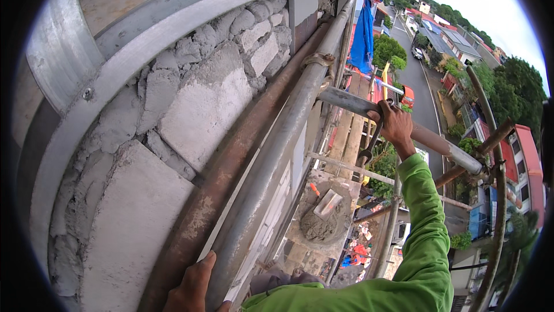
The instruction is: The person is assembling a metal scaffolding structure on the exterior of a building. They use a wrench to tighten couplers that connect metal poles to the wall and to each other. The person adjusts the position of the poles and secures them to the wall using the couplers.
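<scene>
At the lower edge, my left hand [193, 286] is wrapped around a thick grey scaffold pipe [277, 139], its thumb along the near wall side. My right hand [395, 124], in a green sleeve, grips a grey and brown scaffold cross pipe [352, 102] on the right. A dark curved metal bar [372, 142] hangs just below that hand; whether the fingers touch it I cannot tell. Below lies a board [294, 234] bearing a heap of wet mortar [317, 225] and a trowel [329, 203] with an orange handle.
A block wall [202, 110] with rough mortar joints and metal framing [133, 52] stands at left. A rusty pipe [231, 191] runs beside the grey one. Wooden planks [349, 139] and a blue tarp [362, 35] lie beyond. Far below runs a street [424, 93].
</scene>
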Demonstrator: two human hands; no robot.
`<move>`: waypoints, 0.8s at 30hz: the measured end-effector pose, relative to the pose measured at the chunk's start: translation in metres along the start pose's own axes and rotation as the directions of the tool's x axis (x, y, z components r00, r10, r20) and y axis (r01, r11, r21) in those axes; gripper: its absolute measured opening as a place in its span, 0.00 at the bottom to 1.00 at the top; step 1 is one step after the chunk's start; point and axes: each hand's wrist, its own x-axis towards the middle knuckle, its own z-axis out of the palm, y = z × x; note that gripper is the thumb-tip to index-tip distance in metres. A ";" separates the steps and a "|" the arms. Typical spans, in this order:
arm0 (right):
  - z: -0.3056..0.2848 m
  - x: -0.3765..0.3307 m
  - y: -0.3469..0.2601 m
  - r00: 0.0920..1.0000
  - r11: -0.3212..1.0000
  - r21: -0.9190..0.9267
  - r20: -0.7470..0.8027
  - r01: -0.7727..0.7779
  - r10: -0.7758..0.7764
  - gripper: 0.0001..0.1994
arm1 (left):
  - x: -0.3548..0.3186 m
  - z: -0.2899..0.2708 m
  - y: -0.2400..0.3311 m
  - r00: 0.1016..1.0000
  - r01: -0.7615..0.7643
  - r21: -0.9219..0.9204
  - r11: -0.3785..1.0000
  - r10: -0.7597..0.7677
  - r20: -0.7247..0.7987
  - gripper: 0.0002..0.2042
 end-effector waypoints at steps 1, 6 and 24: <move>-0.002 0.001 -0.002 0.999 1.000 -0.019 0.033 -0.017 0.017 0.26 | -0.001 0.002 -0.003 0.999 -0.031 0.018 0.999 0.032 -0.014 0.40; -0.007 0.003 -0.002 0.987 0.995 0.055 0.137 -0.089 0.081 0.26 | 0.003 0.001 0.001 0.993 0.096 0.025 0.995 -0.097 0.060 0.41; -0.060 0.158 0.032 0.987 0.999 -0.010 0.154 0.048 -0.046 0.12 | 0.007 0.001 -0.020 0.991 -0.121 0.052 0.991 0.117 0.070 0.40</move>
